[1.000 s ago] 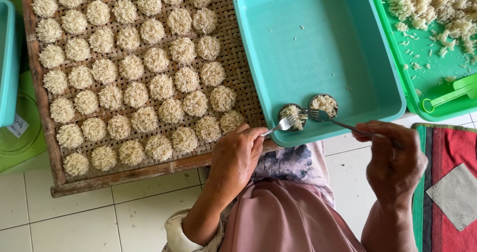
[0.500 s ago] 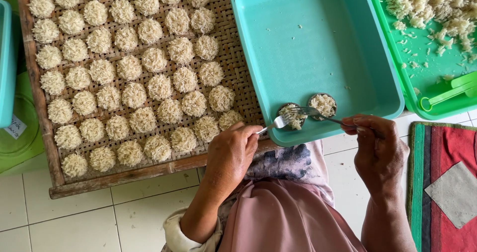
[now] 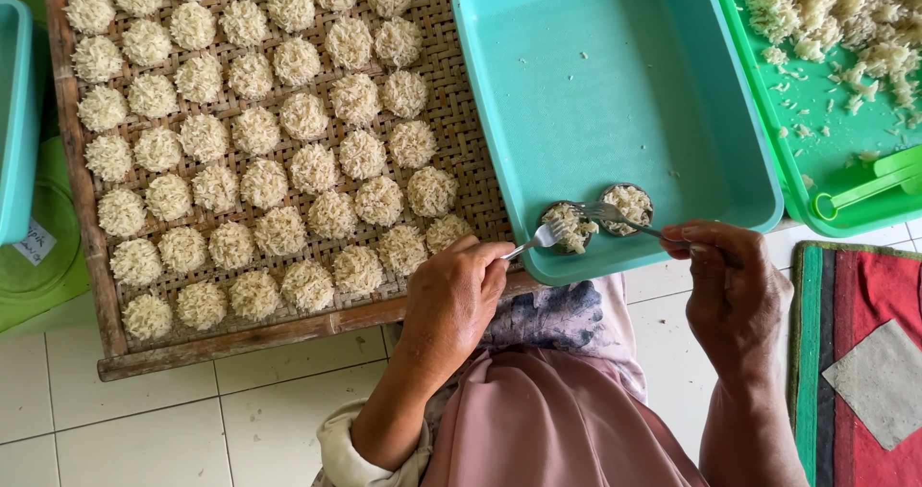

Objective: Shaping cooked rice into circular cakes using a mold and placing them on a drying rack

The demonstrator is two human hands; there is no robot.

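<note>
Pressing rice mould (image 3: 569,228): left hand (image 3: 451,300) grips spoon (image 3: 534,242), right hand (image 3: 730,280) fork (image 3: 615,216).

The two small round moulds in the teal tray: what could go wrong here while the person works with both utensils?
1. The two moulds sit at the near rim of the teal tray, which overhangs the lap; pressing could tip it.
2. The fork in the right hand crosses one mould and could drag out rice.
3. The left hand rests beside the woven tray; the nearest rice cake could get crushed.
</note>
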